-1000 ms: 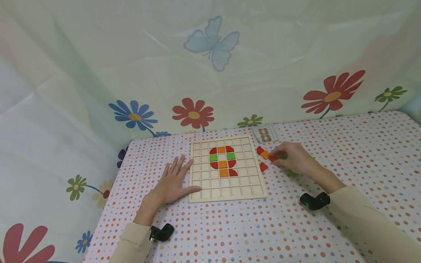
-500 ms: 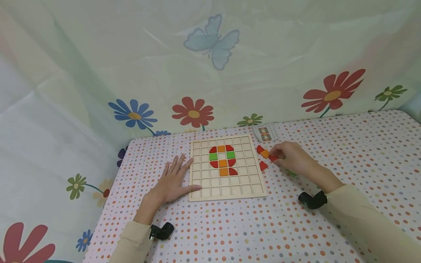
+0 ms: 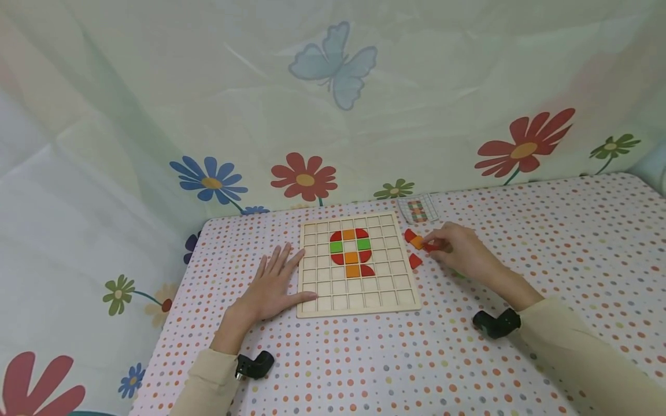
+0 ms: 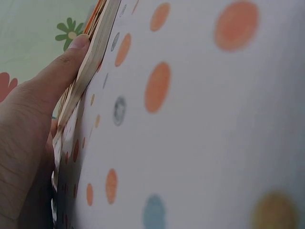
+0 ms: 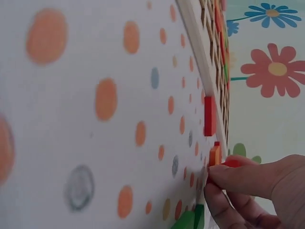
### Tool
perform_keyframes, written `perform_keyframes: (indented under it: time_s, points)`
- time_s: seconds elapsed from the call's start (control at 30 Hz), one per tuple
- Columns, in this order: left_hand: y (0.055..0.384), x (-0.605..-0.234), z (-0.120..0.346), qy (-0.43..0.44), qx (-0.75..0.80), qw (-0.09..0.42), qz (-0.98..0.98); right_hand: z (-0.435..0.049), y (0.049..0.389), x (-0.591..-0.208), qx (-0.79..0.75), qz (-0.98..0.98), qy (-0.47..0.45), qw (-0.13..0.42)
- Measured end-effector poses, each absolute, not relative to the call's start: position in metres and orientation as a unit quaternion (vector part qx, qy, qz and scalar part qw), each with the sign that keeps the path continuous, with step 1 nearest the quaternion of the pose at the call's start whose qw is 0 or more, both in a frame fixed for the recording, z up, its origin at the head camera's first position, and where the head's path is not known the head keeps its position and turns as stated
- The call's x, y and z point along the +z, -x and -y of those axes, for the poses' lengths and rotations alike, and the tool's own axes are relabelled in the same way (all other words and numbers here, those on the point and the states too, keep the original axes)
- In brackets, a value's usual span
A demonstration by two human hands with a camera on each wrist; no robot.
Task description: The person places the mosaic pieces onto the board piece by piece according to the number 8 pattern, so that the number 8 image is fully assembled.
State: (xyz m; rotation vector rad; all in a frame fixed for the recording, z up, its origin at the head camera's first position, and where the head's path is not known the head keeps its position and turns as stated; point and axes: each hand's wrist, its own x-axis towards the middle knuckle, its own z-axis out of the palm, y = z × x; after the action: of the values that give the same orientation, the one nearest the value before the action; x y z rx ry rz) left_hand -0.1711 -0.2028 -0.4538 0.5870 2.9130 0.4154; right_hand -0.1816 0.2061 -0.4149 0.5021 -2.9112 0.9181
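Note:
My left hand (image 3: 270,292) lies with fingers spread at the left side of a wooden grid board (image 3: 333,303); its thumb overlaps the rim, also seen in the left wrist view. Set in the board are red rounded pieces (image 3: 366,270), orange squares (image 3: 352,271) and green squares (image 3: 336,247). Right of the board, my right hand (image 3: 460,248) pinches a red piece (image 5: 232,163) between thumb and fingers, which partly cover it. Beside those fingertips lie a loose orange square (image 3: 417,242) and a red piece (image 3: 409,234). Another red piece (image 3: 415,261) lies nearer the board.
A small card (image 3: 418,209) printed with a coloured grid pattern lies behind the loose pieces. Green pieces (image 5: 183,220) lie below my right hand, mostly hidden in the head view. A dotted cloth (image 3: 364,364) covers the table, and a flowered curtain hangs behind.
My right hand's fingertips have shifted slightly left, and the red piece they pinch now looks tilted up off the cloth. My left hand stays in place at the board.

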Motion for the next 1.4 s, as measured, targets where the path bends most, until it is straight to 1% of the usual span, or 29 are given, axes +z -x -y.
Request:
perform_keyframes:
  time_s: [0.1,0.2,0.47,0.57,0.73,0.93,1.4]
  points:
    - [0.172,-0.456,0.204,-0.195,0.139,0.068,-0.969,-0.199,0.181,-0.412,0.316,0.932,-0.174,0.045]
    - [0.173,-0.459,0.206,-0.192,0.135,0.070,-0.970,-0.187,0.181,-0.408,0.350,0.918,-0.179,0.054]
    - [0.171,-0.451,0.204,-0.187,0.136,0.087,-0.969,-0.137,0.187,-0.402,0.412,0.884,-0.213,0.054]
    - [0.171,-0.448,0.202,-0.187,0.134,0.094,-0.969,-0.117,0.189,-0.403,0.430,0.874,-0.222,0.040]
    - [0.172,-0.450,0.202,-0.187,0.127,0.088,-0.970,-0.091,0.191,-0.407,0.443,0.864,-0.242,0.006]
    - [0.172,-0.448,0.200,-0.183,0.122,0.097,-0.971,-0.075,0.194,-0.414,0.434,0.863,-0.257,-0.031]
    - [0.172,-0.445,0.199,-0.181,0.119,0.102,-0.971,-0.064,0.194,-0.419,0.398,0.870,-0.290,-0.039]
